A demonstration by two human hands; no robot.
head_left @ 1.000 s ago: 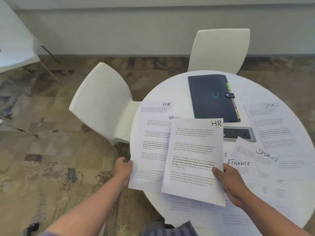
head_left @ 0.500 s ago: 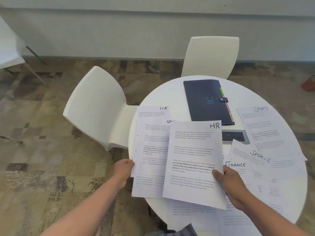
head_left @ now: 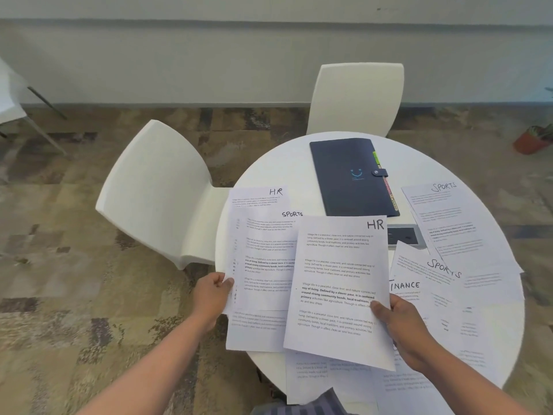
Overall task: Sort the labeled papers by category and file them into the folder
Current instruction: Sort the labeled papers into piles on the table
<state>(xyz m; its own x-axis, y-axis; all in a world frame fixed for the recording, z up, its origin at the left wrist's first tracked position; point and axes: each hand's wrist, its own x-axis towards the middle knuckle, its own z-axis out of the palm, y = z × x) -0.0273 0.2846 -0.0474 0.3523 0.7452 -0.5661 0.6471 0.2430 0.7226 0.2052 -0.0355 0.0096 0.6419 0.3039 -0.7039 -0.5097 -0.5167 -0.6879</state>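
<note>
Sorting barely begun. My right hand [head_left: 399, 326] pinched an HR sheet [head_left: 338, 289]; my left hand [head_left: 211, 295] gripped mixed sheets [head_left: 263, 265] (HR, Sports). Folder [head_left: 353, 178] lay closed, far side of table [head_left: 269, 175]; loose papers [head_left: 454, 235] right, nothing filed.

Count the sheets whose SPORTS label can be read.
3: one in the left hand's grip, under the HR sheets; one at the table's right edge; one beside the FINANCE sheet. Overlaps may hide more.

Two white chairs [head_left: 161, 190] stand beside the round table [head_left: 281, 169], potted plant [head_left: 532, 139] far right
</note>
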